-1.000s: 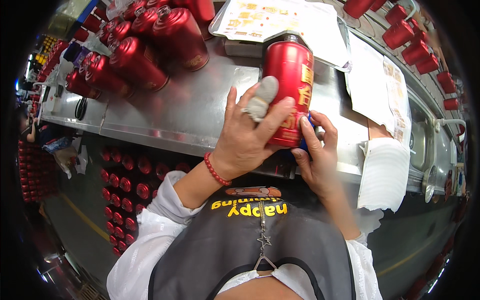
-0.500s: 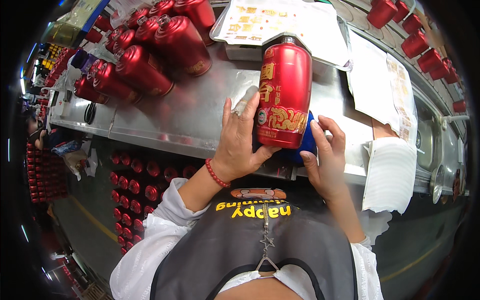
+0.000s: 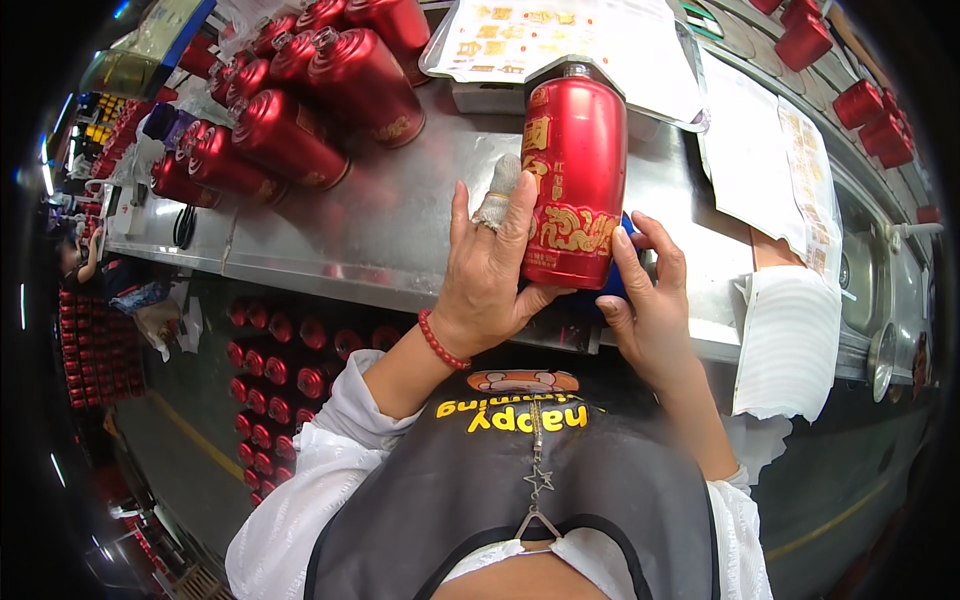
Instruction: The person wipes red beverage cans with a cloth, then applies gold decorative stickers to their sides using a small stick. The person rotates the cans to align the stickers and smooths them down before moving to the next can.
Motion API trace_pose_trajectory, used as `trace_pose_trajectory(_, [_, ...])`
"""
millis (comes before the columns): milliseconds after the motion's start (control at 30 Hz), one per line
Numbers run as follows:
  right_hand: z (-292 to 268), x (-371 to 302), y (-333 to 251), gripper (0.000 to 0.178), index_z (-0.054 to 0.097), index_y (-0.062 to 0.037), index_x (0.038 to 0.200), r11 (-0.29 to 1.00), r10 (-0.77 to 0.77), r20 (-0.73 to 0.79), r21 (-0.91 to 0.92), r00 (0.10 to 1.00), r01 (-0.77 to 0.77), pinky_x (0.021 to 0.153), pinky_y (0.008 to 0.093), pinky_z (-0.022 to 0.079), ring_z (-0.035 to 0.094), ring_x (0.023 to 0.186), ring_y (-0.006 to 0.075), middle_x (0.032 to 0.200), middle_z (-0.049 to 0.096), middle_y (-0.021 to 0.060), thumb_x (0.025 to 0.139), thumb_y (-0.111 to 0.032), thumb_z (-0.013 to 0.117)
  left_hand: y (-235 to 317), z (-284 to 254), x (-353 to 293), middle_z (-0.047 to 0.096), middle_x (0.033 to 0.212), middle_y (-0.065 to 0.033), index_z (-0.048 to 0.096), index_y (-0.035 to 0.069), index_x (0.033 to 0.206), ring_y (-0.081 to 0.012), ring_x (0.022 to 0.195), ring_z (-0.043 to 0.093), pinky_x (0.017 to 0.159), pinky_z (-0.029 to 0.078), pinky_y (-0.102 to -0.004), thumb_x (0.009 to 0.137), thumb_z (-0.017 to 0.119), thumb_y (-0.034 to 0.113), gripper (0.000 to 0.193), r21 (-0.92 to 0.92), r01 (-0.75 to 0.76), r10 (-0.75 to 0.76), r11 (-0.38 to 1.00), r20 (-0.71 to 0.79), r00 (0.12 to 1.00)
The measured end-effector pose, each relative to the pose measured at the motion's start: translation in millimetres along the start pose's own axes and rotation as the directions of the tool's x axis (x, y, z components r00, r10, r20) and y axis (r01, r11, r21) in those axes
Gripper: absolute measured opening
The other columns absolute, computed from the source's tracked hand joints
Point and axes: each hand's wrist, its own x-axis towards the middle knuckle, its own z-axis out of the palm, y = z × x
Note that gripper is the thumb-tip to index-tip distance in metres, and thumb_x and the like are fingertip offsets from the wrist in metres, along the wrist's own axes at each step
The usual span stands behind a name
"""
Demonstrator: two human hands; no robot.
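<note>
A red bottle [image 3: 575, 140] with gold lettering and a gold dragon decal [image 3: 580, 230] lies tilted before me, its neck pointing away. My left hand [image 3: 490, 255] grips its lower left side, thumb by the base and fingers along the wall. A grey cloth cot [image 3: 506, 180] covers one of its fingertips. My right hand [image 3: 655, 300] has its fingers apart; the forefinger tip rests at the bottle's lower right edge, by the decal, and the thumb is near the base. Behind the bottle shows part of a blue object [image 3: 627, 222], mostly hidden.
Several red bottles [image 3: 365, 85] stand at the left of the metal table [image 3: 390, 215]. White decal sheets [image 3: 570, 35] lie at the back. To the right are white papers [image 3: 790, 340] over the edge and a sink [image 3: 860, 260]. More red bottles [image 3: 275, 375] stand below the table.
My left hand has slid slightly up the bottle and now covers the small badge beside the dragon. My right forefinger has come in to the bottle's edge.
</note>
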Motion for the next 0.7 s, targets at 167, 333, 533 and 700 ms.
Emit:
trace_pose_trajectory(167, [-14.9,3.3,0.9,0.063,0.055,-0.0098,0.143,0.995,0.099,-0.028,0.017,0.995,-0.098,0.099,0.0429,0.047,0.053,0.113,0.0328,0.147,0.043,0.0212,0.083,-0.012,0.075,-1.4,-2.8,-0.5,0.047,0.147,-0.0262,0.022,-0.006,0.154,-0.0416,0.135,0.047,0.117,0.014,-0.0624,0.090,0.064,0.055,0.099,0.016,0.000,-0.001,1.000,0.025,1.000])
trace_pose_trajectory(333, [-23.1,13.5,-10.2,0.065,0.055,-0.0112,0.143,0.998,-0.022,0.061,-0.054,0.998,0.025,0.102,0.0441,0.046,0.052,0.122,0.0381,0.151,0.038,0.0236,0.081,-0.010,0.076,-1.1,1.7,-0.5,0.052,0.140,-0.0236,0.021,-0.003,0.156,-0.0398,0.124,0.054,0.114,0.015,-0.0666,0.086,0.070,0.053,0.102,-0.002,-0.001,0.001,1.000,-0.020,1.000])
trace_pose_trajectory(533, [-28.2,27.0,-26.3,0.033,0.057,0.0009,0.127,0.888,0.383,-0.211,0.352,0.899,-0.295,0.072,0.0346,0.056,0.072,0.083,0.0242,0.103,0.071,0.0159,0.094,0.000,0.059,-3.0,2.2,-5.2,0.054,0.139,-0.0225,0.021,-0.003,0.156,-0.0399,0.122,0.056,0.115,0.014,-0.0664,0.086,0.068,0.054,0.102,-0.034,0.037,-0.036,0.999,0.007,0.999])
trace_pose_trajectory(700, [-4.2,67.3,-40.2,0.021,0.058,-0.0020,0.110,0.914,0.265,-0.124,0.348,0.956,-0.208,0.067,0.0378,0.054,0.069,0.073,0.0326,0.085,0.067,0.0184,0.094,-0.015,0.064,-4.4,0.6,-7.5,0.050,0.143,-0.0234,0.021,-0.003,0.156,-0.0430,0.130,0.048,0.115,0.012,-0.0662,0.087,0.066,0.057,0.102,-0.014,0.089,-0.088,0.996,0.026,0.996])
